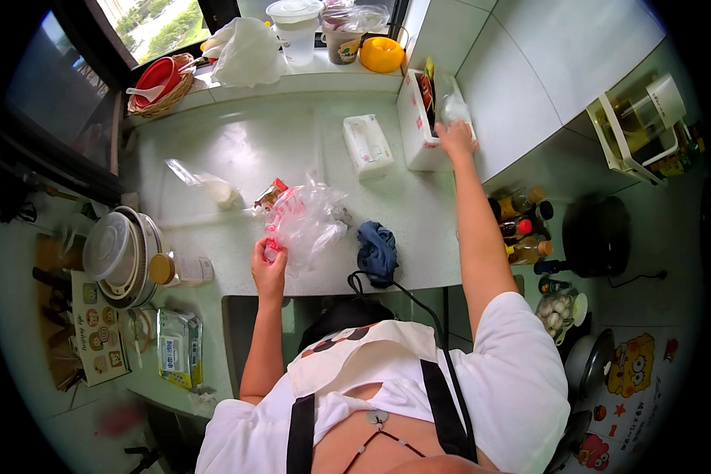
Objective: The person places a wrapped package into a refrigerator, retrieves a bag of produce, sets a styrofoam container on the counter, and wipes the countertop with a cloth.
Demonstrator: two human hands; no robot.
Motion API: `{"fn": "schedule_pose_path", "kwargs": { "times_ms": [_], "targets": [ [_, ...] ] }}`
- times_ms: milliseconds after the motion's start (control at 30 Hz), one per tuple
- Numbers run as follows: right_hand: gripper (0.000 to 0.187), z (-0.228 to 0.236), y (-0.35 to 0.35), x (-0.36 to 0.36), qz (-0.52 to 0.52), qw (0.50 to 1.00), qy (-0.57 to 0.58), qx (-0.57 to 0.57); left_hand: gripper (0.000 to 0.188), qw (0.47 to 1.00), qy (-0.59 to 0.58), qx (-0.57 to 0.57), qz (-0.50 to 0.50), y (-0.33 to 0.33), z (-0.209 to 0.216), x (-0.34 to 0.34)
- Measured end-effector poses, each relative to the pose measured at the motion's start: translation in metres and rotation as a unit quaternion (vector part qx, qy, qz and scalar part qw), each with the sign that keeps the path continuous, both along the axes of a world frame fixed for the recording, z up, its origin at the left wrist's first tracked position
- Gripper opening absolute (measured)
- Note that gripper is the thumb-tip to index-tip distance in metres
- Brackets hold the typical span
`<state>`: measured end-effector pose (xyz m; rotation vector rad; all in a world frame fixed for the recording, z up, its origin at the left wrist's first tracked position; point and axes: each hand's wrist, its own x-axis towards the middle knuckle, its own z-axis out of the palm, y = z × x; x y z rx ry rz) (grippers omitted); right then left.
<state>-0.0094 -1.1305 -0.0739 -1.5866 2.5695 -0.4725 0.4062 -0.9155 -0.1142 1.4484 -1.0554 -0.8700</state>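
Observation:
My left hand (269, 269) is closed on the near end of a crumpled clear plastic bag (312, 221) with red print, which spreads over the counter. Beside it lies a small red packet (271, 194). With my right arm stretched far forward, my right hand (456, 139) is at the open top of a narrow white storage box (428, 155). Its fingers meet a clear plastic bag (453, 109) inside; the fingertips are partly hidden. Colourful packets (426, 85) stand in the same box. Left of the box is a white soft pack of tissues (367, 146).
A dark blue cloth (377, 253) lies at the counter's front edge beside a black cord. Stacked bowls (122, 253) and a lidded jar (182, 269) stand left. Sauce bottles (521, 227) crowd the right. The sill holds a basket (162, 85), tubs and a yellow container (381, 54).

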Motion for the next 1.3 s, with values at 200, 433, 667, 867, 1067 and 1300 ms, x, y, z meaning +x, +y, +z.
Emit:
{"fn": "schedule_pose_path", "kwargs": {
  "times_ms": [200,433,667,867,1067,1300],
  "targets": [
    [0.031,0.046,0.061,0.01,0.043,0.856,-0.325,-0.399,0.021,0.999,0.053,0.001,0.006,-0.005,0.007,-0.003],
    [0.012,0.048,0.177,0.128,0.185,0.837,-0.467,-0.218,0.026,0.999,0.028,-0.017,-0.04,-0.02,0.016,-0.043],
    [0.024,0.026,0.223,0.2,0.384,0.843,-0.36,-0.108,0.027,0.927,0.345,0.035,-0.146,0.008,0.022,-0.042],
    [0.047,0.011,0.269,0.226,0.424,0.722,-0.545,0.055,0.053,0.969,0.244,-0.001,-0.046,0.102,0.01,-0.039],
    [0.057,-0.03,0.359,0.248,0.436,0.586,-0.629,0.265,0.048,0.97,0.19,0.0,0.154,0.241,-0.031,-0.037],
    [0.047,-0.039,0.447,0.285,0.47,0.471,-0.597,0.449,0.042,0.901,0.139,0.085,0.403,0.379,-0.053,-0.031]
  ]
}}
